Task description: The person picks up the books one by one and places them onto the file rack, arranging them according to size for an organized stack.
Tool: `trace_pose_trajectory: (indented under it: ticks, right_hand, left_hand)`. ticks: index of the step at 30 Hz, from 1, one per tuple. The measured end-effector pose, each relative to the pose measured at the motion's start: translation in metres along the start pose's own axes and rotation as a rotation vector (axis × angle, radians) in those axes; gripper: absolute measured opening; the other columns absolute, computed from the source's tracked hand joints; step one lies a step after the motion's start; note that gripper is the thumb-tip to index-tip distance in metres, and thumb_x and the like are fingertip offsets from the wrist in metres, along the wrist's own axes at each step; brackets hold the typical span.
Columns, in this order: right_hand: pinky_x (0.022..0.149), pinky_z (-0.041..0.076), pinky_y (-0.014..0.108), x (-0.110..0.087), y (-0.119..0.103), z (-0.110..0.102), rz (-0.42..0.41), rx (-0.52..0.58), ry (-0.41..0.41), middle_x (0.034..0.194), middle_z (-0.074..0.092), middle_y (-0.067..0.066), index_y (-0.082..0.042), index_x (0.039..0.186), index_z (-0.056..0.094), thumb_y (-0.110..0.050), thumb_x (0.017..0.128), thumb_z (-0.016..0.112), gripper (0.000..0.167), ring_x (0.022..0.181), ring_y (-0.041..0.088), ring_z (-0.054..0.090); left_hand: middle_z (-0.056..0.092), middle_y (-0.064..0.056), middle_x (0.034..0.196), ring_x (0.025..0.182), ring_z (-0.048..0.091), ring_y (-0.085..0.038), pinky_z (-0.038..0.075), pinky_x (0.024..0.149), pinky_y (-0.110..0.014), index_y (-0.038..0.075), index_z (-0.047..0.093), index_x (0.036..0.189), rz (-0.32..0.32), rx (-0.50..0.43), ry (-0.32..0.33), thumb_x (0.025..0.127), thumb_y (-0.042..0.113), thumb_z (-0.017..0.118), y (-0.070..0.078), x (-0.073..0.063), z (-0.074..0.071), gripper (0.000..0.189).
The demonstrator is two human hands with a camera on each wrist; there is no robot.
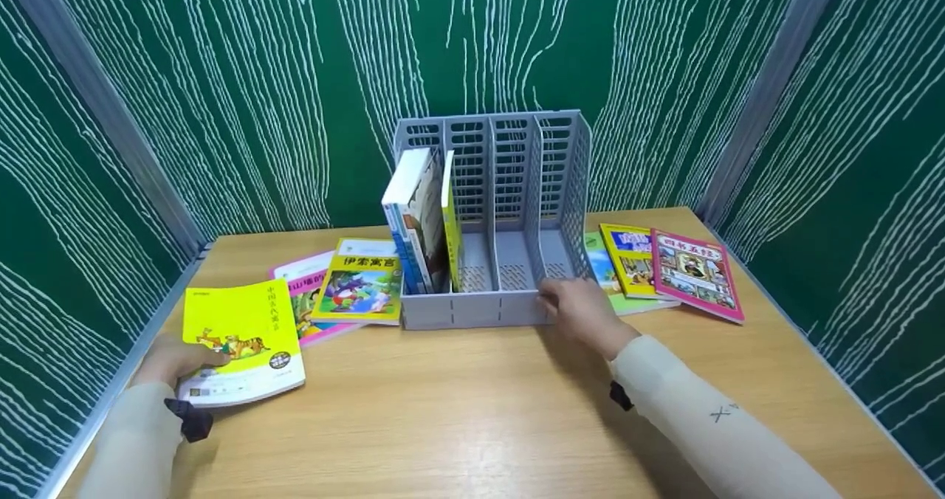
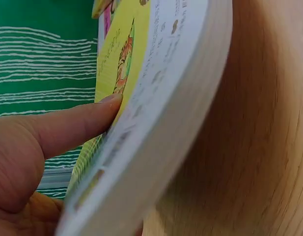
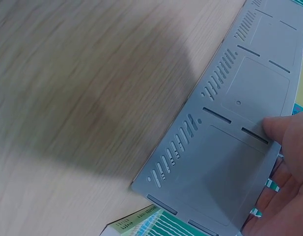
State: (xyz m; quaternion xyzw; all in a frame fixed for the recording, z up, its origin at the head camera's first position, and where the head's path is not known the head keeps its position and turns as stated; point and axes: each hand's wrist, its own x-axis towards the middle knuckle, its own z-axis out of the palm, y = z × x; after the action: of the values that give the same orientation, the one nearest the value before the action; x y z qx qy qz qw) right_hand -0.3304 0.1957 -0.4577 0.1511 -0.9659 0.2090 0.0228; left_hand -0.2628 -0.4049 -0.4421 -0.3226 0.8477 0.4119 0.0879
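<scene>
At the table's left, my left hand (image 1: 173,359) holds a yellow and white book (image 1: 247,300) with a tiger on its cover. The thumb (image 2: 92,118) lies across the cover; most of the other fingers are hidden by the book. Its page edge faces the camera in the left wrist view, lifted off the wood there. My right hand (image 1: 587,314) grips the front edge of a grey book rack (image 1: 480,311) near its right end. In the right wrist view the thumb presses the rack's front panel (image 3: 230,167), with the fingers behind it. Several books (image 1: 413,218) stand in the rack's left compartments.
Left of the rack, an orange-yellow book (image 1: 362,281) overlaps a pink one (image 1: 306,300). On the right lie a pink-bordered book (image 1: 698,274), a yellow one (image 1: 627,259) and a green one (image 1: 602,263), overlapping. Green walls (image 1: 244,100) with white lines enclose the wooden table (image 1: 443,410).
</scene>
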Motion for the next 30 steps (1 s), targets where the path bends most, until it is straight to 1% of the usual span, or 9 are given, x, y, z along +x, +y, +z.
trace_pose_trajectory:
  ticks: [3,6,8,11,14,17,19,24,30]
  right_hand:
    - [0.088,0.063,0.048,0.0,0.0,0.001,-0.004,-0.02,0.007,0.097,0.077,0.005,-0.012,0.113,0.076,-0.018,0.109,0.066,0.013,0.085,0.024,0.066]
    - [0.088,0.062,0.049,0.0,0.0,0.002,-0.009,-0.04,0.018,0.097,0.078,0.006,-0.01,0.113,0.077,-0.018,0.109,0.066,0.014,0.083,0.024,0.064]
    - [0.088,0.061,0.049,0.001,0.0,0.002,-0.013,-0.046,0.023,0.097,0.078,0.007,-0.009,0.113,0.077,-0.018,0.109,0.066,0.015,0.083,0.025,0.063]
    - [0.091,0.062,0.049,0.001,0.0,0.003,0.003,-0.032,0.017,0.099,0.078,0.006,-0.01,0.116,0.077,-0.019,0.109,0.066,0.016,0.085,0.024,0.064]
    - [0.093,0.063,0.049,0.001,0.0,0.002,0.012,-0.015,0.011,0.102,0.079,0.006,-0.011,0.118,0.077,-0.019,0.109,0.066,0.016,0.087,0.023,0.066]
    - [0.093,0.063,0.048,0.0,0.0,0.002,0.024,-0.002,0.005,0.103,0.078,0.005,-0.012,0.119,0.077,-0.019,0.11,0.066,0.016,0.089,0.023,0.067]
    - [0.093,0.063,0.048,0.0,0.0,0.002,0.03,0.003,0.002,0.102,0.078,0.005,-0.013,0.119,0.077,-0.019,0.11,0.066,0.016,0.089,0.023,0.066]
    - [0.095,0.063,0.048,0.001,0.0,0.001,0.036,0.008,-0.005,0.103,0.078,0.004,-0.014,0.12,0.076,-0.02,0.11,0.065,0.016,0.09,0.023,0.066]
    - [0.095,0.064,0.048,0.0,0.0,0.002,0.023,0.013,0.005,0.105,0.079,0.005,-0.013,0.121,0.077,-0.02,0.11,0.065,0.017,0.093,0.024,0.069]
  left_hand:
    - [0.06,-0.027,0.131,0.1,0.074,-0.034,0.067,0.085,-0.033,-0.012,0.03,0.161,0.0,-0.04,0.003,0.089,0.025,0.089,-0.002,0.004,0.001,0.1]
    - [0.066,-0.024,0.123,0.09,0.077,-0.028,0.067,0.075,-0.03,-0.012,0.033,0.16,0.01,-0.084,0.007,0.093,0.024,0.085,-0.004,0.008,0.003,0.092]
    - [0.066,-0.025,0.123,0.09,0.077,-0.029,0.067,0.076,-0.03,-0.013,0.033,0.16,0.033,-0.083,0.009,0.096,0.024,0.081,-0.004,0.009,0.003,0.087]
    - [0.06,-0.028,0.13,0.1,0.071,-0.033,0.065,0.079,-0.03,-0.014,0.031,0.16,0.074,-0.016,-0.004,0.101,0.028,0.075,-0.004,0.01,0.002,0.085]
    - [0.054,-0.03,0.139,0.11,0.067,-0.038,0.063,0.088,-0.034,-0.013,0.027,0.163,0.094,0.004,-0.032,0.104,0.027,0.07,0.0,0.008,-0.002,0.084]
    - [0.051,-0.031,0.146,0.115,0.065,-0.04,0.064,0.092,-0.036,-0.01,0.021,0.167,0.103,-0.03,-0.047,0.104,0.026,0.07,0.006,0.004,-0.004,0.087]
    - [0.049,-0.029,0.149,0.117,0.066,-0.038,0.064,0.089,-0.032,-0.007,0.017,0.169,0.103,-0.054,-0.064,0.106,0.026,0.067,0.011,-0.001,-0.005,0.087]
    - [0.051,-0.028,0.15,0.113,0.07,-0.033,0.065,0.083,-0.028,-0.004,0.015,0.17,0.117,-0.079,-0.11,0.11,0.028,0.059,0.028,-0.011,-0.007,0.082]
    - [0.06,-0.029,0.141,0.093,0.078,-0.026,0.069,0.082,-0.036,-0.008,0.023,0.166,0.182,-0.07,-0.092,0.109,0.024,0.058,0.041,-0.018,-0.004,0.075]
